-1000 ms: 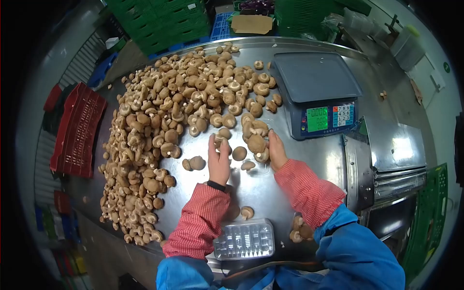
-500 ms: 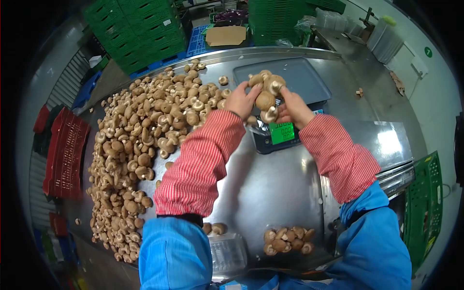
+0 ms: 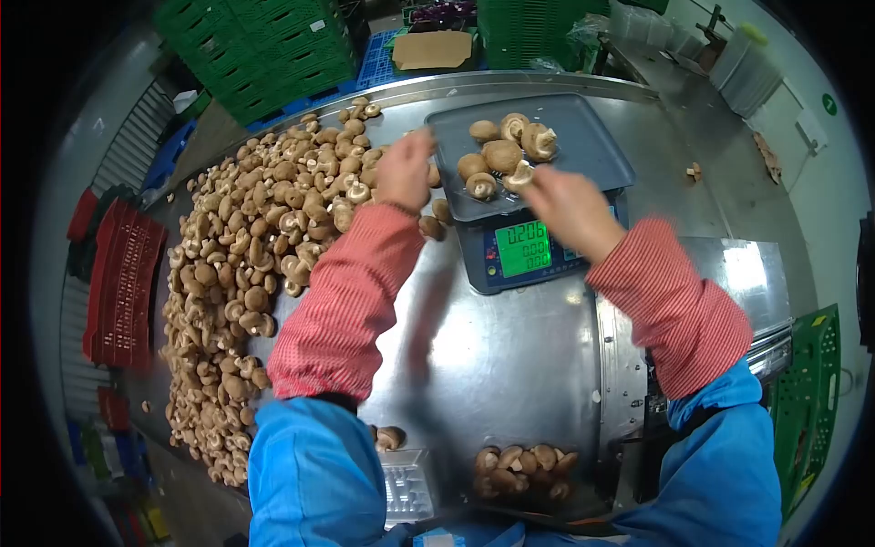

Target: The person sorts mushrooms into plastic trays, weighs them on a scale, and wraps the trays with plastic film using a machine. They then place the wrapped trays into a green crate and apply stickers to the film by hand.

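My right hand (image 3: pixel 572 210) pinches a shiitake mushroom (image 3: pixel 519 176) by its pale stem, over the front of the scale's grey pan (image 3: pixel 602 150). Several other shiitakes (image 3: pixel 501 157) rest on the pan in a clear plastic tray, mostly hidden beneath them. The digital scale (image 3: pixel 524 248) has a lit green display whose top line seems to read 0.206. Left of the pan, my left hand (image 3: pixel 406 173) is beside the edge of a large shiitake heap (image 3: pixel 292 196). Its fingers are smeared by motion, and whether anything is in them cannot be made out.
Near my body stand a filled pack of mushrooms (image 3: pixel 524 469) and a clear plastic tray (image 3: pixel 407 488). Green crates (image 3: pixel 264 55) are stacked behind the steel table (image 3: pixel 492 365). A red crate (image 3: pixel 126 283) is at far left, a green one (image 3: pixel 807 410) at right.
The mushrooms that were between both hands now rest on the pan. My left hand has moved left toward the heap. The display's top line has changed.
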{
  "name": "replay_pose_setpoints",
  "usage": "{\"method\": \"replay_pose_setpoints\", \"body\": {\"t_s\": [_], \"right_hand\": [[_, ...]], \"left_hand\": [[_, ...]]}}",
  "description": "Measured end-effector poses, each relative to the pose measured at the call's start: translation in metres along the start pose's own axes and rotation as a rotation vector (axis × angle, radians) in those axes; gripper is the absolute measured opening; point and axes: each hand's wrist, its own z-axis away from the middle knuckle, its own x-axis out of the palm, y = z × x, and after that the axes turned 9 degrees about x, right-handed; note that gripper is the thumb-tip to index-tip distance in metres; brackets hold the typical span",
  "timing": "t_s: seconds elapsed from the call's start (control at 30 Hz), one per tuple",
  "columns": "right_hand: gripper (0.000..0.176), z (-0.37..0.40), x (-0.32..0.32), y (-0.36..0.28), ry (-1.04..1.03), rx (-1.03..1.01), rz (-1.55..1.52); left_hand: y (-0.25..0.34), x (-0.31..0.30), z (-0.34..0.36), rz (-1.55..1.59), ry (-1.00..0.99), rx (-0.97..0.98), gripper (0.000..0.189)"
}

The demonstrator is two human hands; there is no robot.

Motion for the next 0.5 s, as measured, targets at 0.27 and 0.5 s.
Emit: {"method": "replay_pose_setpoints", "body": {"t_s": [0.27,0.5], "right_hand": [[0.016,-0.006,0.165,-0.104,-0.025,-0.19,0.179],[0.022,-0.029,0.205,-0.102,-0.129,-0.115,0.259]], "left_hand": [[-0.09,-0.109,0.14,-0.814,-0.047,0.312,0.048],[-0.078,-0.057,0.127,-0.636,-0.189,0.296,0.053]]}}
